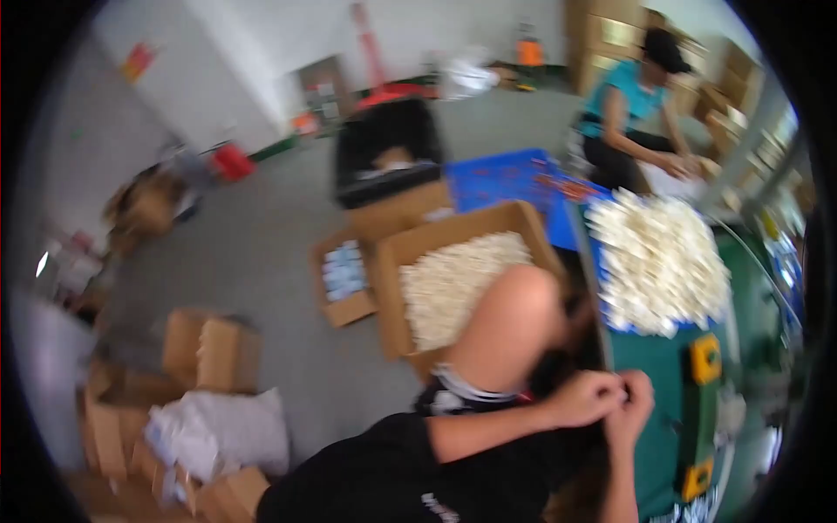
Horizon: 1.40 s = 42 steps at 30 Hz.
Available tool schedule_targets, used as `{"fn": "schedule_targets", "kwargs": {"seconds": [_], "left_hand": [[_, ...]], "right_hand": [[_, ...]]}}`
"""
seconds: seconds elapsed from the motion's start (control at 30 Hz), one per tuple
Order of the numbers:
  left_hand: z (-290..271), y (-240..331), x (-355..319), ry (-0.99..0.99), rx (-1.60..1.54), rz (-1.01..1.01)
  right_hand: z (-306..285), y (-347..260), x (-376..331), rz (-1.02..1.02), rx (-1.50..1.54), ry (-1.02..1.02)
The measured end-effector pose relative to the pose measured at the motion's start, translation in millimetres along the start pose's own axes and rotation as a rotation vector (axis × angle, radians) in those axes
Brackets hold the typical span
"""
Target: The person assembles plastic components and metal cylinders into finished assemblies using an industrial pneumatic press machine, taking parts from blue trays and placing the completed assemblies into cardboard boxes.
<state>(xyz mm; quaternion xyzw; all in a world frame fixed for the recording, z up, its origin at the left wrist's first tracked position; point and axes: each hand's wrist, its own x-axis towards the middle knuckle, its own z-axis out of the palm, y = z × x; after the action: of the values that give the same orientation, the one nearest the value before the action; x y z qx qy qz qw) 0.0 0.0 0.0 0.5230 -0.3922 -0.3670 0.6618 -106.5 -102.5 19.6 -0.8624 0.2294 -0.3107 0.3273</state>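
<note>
Grey concrete floor all over the head view, and it's pretty motion-blurred. Cardboard boxes are scattered about, with a crumpled white bag [228, 429] lying among them at the lower left. Up in the far right corner a co-worker in a teal top [629, 105] is bent over their own stuff, well apart from the person wearing the camera.

Both hands meet low in the picture, right at the edge of the green table [663, 453]. The left hand [591, 398] comes in across the body and the right hand [638, 403] comes up from below, fingertips touching. The fingers are curled in tight on both, like they're fiddling with something tiny. Honestly I can't tell whether anything is actually pinched in there, it's too smeared.

My guess is this is a fine fingertip step, mid-fiddle. Whatever follows calls for a careful, precise pinch, not a big reach.

Nearest thing to the hands is the heap of white pieces [658, 261] up on the table, piled over a blue tray [610, 324]. They're small, pale and jumbled, and they look light and easy to spill. A second lot of the same fills an open cardboard box [391, 301] on the floor, just past the bare knee [510, 322].
</note>
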Motion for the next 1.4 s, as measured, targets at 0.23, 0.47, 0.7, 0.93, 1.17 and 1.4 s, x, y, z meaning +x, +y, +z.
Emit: {"fn": "schedule_targets", "kwargs": {"seconds": [0.23, 0.47, 0.7, 0.93, 1.17, 1.4], "left_hand": [[-11, -5, 11, 0.053, 0.048, 0.064], [-19, 3, 7, -0.102, 0.199, -0.047], [-41, -13, -16, -0.094, 0.331, -0.093], [-69, -60, -25, -0.005, 0.541, 0.148], [-212, -71, -69, -0.021, 0.920, -0.826], [-237, -134, -100, 0.025, 0.390, -1.173]], "right_hand": [[12, 1, 7, 0.059, 0.067, -0.048], [-9, -37, 20, -0.105, -0.113, 0.002], [0, -45, 25, -0.202, -0.113, -0.022], [-3, -48, 20, -0.179, -0.157, 0.021], [12, -51, 23, 0.025, -0.071, -0.019], [-7, -46, 19, 0.062, -0.093, -0.045]]}}
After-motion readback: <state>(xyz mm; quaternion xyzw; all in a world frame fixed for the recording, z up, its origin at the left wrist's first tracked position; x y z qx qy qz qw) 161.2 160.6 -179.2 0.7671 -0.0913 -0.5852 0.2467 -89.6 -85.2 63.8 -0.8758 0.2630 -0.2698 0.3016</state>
